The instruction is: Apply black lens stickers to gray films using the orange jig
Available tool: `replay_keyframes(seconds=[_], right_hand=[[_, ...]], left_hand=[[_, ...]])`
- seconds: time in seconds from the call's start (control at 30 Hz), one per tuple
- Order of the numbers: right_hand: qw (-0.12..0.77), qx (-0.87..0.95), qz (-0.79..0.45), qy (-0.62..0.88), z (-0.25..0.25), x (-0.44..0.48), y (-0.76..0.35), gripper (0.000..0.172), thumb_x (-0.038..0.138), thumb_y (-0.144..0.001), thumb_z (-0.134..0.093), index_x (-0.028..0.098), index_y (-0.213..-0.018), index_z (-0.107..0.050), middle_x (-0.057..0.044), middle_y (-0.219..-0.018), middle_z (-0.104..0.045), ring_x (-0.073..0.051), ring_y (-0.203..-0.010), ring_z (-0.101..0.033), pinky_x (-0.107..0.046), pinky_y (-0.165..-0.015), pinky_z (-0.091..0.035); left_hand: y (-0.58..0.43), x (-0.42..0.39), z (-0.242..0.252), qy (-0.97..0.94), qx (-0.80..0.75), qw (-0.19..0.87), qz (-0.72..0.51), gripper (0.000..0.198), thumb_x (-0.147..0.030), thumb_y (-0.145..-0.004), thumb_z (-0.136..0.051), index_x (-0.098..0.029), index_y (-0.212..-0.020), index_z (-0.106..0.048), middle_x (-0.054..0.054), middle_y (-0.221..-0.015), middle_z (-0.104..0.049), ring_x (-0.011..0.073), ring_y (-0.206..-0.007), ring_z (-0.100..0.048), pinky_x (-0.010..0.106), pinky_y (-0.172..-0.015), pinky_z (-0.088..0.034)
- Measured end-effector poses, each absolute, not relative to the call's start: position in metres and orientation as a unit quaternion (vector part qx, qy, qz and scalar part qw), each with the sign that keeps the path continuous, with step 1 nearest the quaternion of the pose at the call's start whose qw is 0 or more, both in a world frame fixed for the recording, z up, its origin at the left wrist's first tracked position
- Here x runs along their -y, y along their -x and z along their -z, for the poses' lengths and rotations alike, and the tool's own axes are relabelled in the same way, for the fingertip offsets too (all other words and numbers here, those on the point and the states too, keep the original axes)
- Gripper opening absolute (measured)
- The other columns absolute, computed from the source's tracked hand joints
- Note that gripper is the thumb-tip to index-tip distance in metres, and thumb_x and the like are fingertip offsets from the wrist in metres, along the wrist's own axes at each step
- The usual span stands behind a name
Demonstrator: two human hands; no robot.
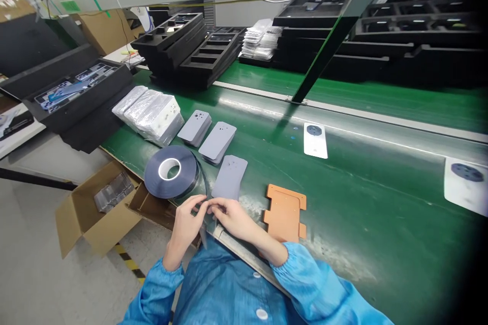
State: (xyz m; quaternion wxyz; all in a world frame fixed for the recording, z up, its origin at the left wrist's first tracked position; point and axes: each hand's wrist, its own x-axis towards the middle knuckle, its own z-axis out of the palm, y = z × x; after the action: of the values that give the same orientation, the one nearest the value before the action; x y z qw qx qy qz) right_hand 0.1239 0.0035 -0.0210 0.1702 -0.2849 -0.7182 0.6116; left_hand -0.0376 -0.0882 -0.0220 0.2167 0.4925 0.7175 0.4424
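My left hand (189, 219) and my right hand (233, 217) meet at the bench's near edge, fingertips pinched close together. Between them runs a strip of clear film (207, 182), which comes off a large roll of film (151, 175) with a white core. Part of the strip hangs below my fingers. Just beyond my right hand lies a stack of grey phone-shaped sheets (230, 175) with small holes at one end. To the right of that hand rests an orange fixture plate (284, 213) with notched sides. The exact fingertip contact is small and partly hidden.
Two more grey stacks (218, 141) and plastic-wrapped bundles (154, 114) sit behind the roll. White cards with dark circles (315, 144) lie on the green belt (354, 203). Black trays (209, 55) line the back. An open carton (86, 213) stands at lower left.
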Motion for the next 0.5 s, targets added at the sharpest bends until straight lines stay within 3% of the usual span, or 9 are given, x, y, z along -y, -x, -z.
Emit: replay_keyframes(seconds=[0.23,0.37,0.5], right_hand=[[0.175,0.691,-0.633,0.302,0.029,-0.005,-0.125,0.037,0.018,-0.096,-0.05,0.016,-0.128,-0.069,-0.007,-0.101,-0.08,-0.018,-0.079,-0.074,-0.033,-0.078,-0.058],[0.169,0.691,-0.632,0.309,0.024,-0.007,-0.128,0.038,0.022,-0.097,-0.052,0.013,-0.131,-0.068,-0.009,-0.103,-0.079,-0.019,-0.079,-0.075,-0.034,-0.079,-0.059],[0.175,0.706,-0.609,0.317,0.01,-0.009,-0.142,0.035,0.033,-0.096,-0.06,0.016,-0.123,-0.074,-0.011,-0.109,-0.08,-0.023,-0.093,-0.075,-0.036,-0.085,-0.059]], left_hand=[[0.05,0.094,0.012,-0.392,-0.759,0.195,-0.481,0.028,-0.042,-0.094,-0.068,-0.019,-0.101,-0.081,0.009,-0.095,-0.082,0.0222,-0.084,-0.078,0.03,-0.074,-0.063],[0.047,0.094,-0.01,-0.335,-0.748,0.161,-0.55,0.033,-0.047,-0.092,-0.072,-0.016,-0.101,-0.078,0.01,-0.096,-0.082,0.0223,-0.08,-0.079,0.031,-0.075,-0.064],[0.033,0.083,-0.027,-0.325,-0.716,0.243,-0.568,0.039,-0.048,-0.087,-0.076,-0.014,-0.105,-0.076,0.011,-0.088,-0.082,0.0207,-0.066,-0.077,0.029,-0.063,-0.063]])
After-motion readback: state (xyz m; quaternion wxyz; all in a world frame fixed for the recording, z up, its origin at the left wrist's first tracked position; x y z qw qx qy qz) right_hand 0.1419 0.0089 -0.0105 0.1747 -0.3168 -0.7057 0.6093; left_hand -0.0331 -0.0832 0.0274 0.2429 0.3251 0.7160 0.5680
